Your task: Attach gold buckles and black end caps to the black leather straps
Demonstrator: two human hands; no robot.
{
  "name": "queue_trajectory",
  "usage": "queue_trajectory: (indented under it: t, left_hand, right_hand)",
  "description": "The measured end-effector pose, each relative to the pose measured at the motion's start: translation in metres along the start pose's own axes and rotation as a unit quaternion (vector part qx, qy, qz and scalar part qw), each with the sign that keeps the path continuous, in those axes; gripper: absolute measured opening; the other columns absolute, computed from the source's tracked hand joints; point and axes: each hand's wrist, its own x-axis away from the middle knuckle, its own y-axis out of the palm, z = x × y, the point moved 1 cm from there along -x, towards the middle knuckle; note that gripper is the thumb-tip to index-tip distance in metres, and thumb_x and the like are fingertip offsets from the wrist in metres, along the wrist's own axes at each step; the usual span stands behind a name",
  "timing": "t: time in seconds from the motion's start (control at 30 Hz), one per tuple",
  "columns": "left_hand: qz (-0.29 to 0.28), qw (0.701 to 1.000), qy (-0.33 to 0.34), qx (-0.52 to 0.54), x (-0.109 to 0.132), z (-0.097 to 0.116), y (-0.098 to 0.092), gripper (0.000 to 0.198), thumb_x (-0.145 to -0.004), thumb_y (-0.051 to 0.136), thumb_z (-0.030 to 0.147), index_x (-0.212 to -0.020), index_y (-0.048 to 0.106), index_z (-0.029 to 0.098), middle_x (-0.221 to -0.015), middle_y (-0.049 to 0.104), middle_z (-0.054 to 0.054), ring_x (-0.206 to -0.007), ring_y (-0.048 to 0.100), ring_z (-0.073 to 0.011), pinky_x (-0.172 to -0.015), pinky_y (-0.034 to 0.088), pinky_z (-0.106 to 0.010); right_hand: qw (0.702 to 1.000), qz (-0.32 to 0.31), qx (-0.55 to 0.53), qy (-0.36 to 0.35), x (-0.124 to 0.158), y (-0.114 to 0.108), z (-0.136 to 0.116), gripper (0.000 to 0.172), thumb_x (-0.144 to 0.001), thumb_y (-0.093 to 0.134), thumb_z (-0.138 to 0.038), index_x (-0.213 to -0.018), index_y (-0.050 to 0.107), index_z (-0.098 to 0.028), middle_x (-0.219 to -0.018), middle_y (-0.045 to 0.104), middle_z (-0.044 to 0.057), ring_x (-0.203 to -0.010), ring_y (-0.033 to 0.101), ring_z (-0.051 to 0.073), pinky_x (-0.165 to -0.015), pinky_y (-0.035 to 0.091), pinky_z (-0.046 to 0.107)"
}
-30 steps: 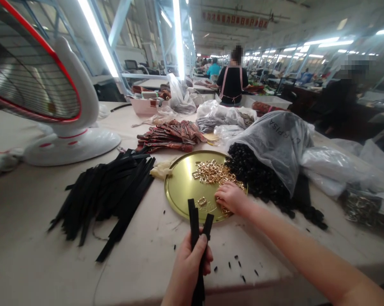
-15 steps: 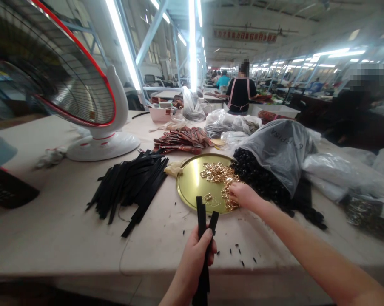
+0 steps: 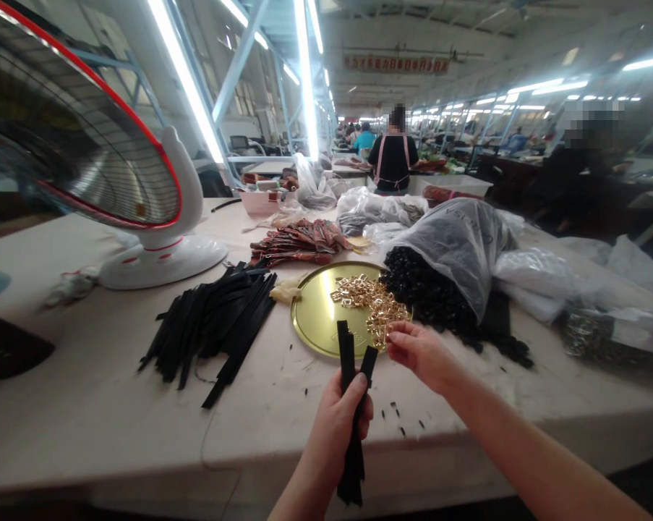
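Observation:
My left hand (image 3: 338, 423) is closed around a folded black strap (image 3: 352, 376), its two ends pointing up above my fingers. My right hand (image 3: 419, 351) hovers just in front of the round gold tray (image 3: 316, 318), thumb and fingers pinched on something small I cannot make out, close to the strap's upper ends. A heap of gold metal buckles (image 3: 370, 300) lies on the tray's right half. A pile of loose black straps (image 3: 215, 318) lies on the table to the left of the tray.
A white and red fan (image 3: 109, 181) stands at the left. A clear bag spilling small black pieces (image 3: 450, 268) lies right of the tray, with brown-red straps (image 3: 296, 242) behind. More bags lie at the right. A person in black (image 3: 394, 155) stands far back.
My right hand has lifted off the buckle heap and drawn back toward the strap, fingers pinched. My left hand raised the strap slightly. The camera view shifted a little.

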Motion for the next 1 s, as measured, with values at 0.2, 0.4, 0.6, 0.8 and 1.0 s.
queue_trajectory:
  t: [0.2,0.4,0.6,0.8,1.0]
  left_hand:
    - [-0.004,1.0,-0.013,-0.005,-0.002,-0.011,0.001,0.028,-0.077,0.053,0.043,-0.088,0.045,0.019,-0.049,0.048,0.008,-0.034,0.036,-0.0038,-0.034,0.022,-0.014]
    - [0.029,1.0,0.003,0.012,-0.009,-0.008,0.002,0.031,-0.076,0.054,0.044,-0.091,0.047,0.018,-0.053,0.052,0.007,-0.034,0.036,-0.0036,-0.034,0.023,-0.016]
    - [0.037,0.998,0.019,0.042,-0.019,-0.01,0.014,0.034,-0.075,0.056,0.044,-0.095,0.05,0.017,-0.077,0.06,0.0,-0.036,0.038,-0.0017,-0.034,0.025,-0.017]
    - [0.07,0.996,0.01,0.052,-0.031,-0.023,0.014,0.032,-0.075,0.057,0.043,-0.09,0.049,0.016,-0.057,0.051,0.006,-0.037,0.037,-0.0031,-0.035,0.025,-0.016]
    - [0.059,0.998,0.037,-0.007,-0.029,-0.025,0.013,0.03,-0.075,0.056,0.04,-0.092,0.048,0.017,-0.074,0.06,0.0,-0.037,0.04,-0.0032,-0.034,0.028,-0.016]
  right_hand:
    - [0.983,0.05,-0.164,0.06,0.02,0.014,0.018,0.02,-0.066,0.066,-0.022,-0.078,0.05,-0.018,-0.073,0.062,-0.001,-0.061,0.058,0.01,-0.056,0.045,0.021]
    - [0.998,0.052,-0.036,-0.029,0.024,0.02,0.027,0.011,-0.076,0.057,-0.028,-0.083,0.055,-0.019,-0.081,0.063,0.002,-0.068,0.059,0.013,-0.067,0.048,0.028]
    - [0.914,0.069,0.339,-0.21,0.03,0.022,0.028,0.029,-0.082,0.044,-0.016,-0.108,0.053,-0.024,-0.09,0.066,0.005,-0.081,0.06,0.02,-0.075,0.046,0.035]
    - [0.876,0.018,0.437,-0.201,0.035,0.023,0.025,0.018,-0.082,0.046,-0.017,-0.09,0.062,-0.022,-0.084,0.063,0.006,-0.077,0.058,0.02,-0.07,0.044,0.031]
    - [0.929,0.081,0.331,-0.144,0.029,0.008,0.021,0.015,-0.082,0.052,-0.029,-0.08,0.065,-0.022,-0.076,0.064,0.002,-0.071,0.058,0.018,-0.065,0.044,0.027]
